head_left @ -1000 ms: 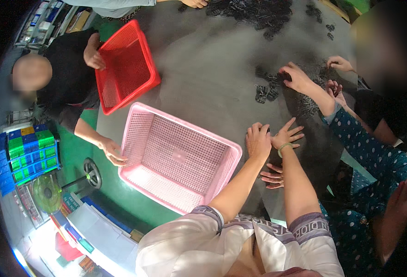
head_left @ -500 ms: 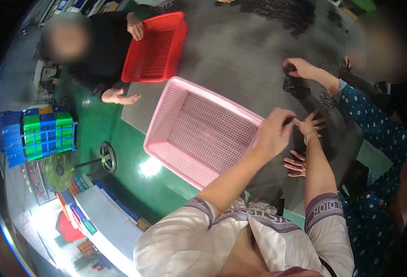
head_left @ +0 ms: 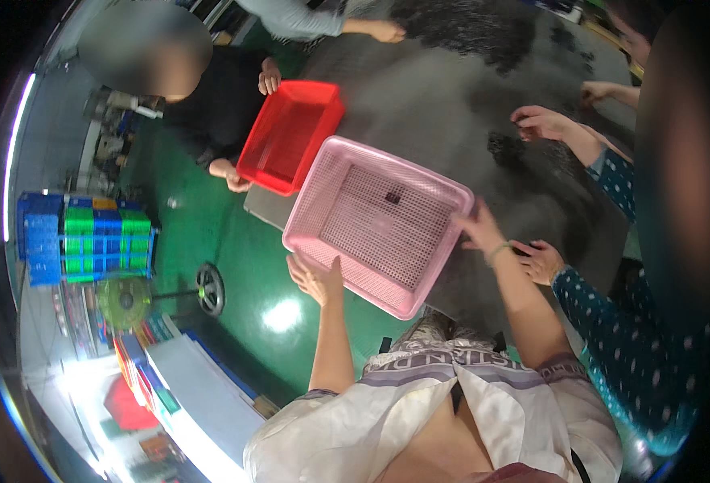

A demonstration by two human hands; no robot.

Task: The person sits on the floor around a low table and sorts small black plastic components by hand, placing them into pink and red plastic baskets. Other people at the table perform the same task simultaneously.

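Observation:
A pink plastic basket with perforated sides sits over the near edge of the dark table, with a small dark clump on its bottom. My left hand is at the basket's near left side, fingers spread and thumb raised, seemingly touching the wall. On the right, the fingers of my right hand are bent over the basket's rim; they are slightly blurred. A co-worker's hand in a dotted sleeve lies on the table just right of my right wrist.
Across the corner, a person in black holds a red basket touching the pink one. Dark strand-like material covers the far table, with a smaller dark pile near a co-worker's hand. A green fan stands on the left floor.
My left hand has gone from above the basket's right side to its near left side. My right hand has come onto the right rim. A dark clump now lies in the basket.

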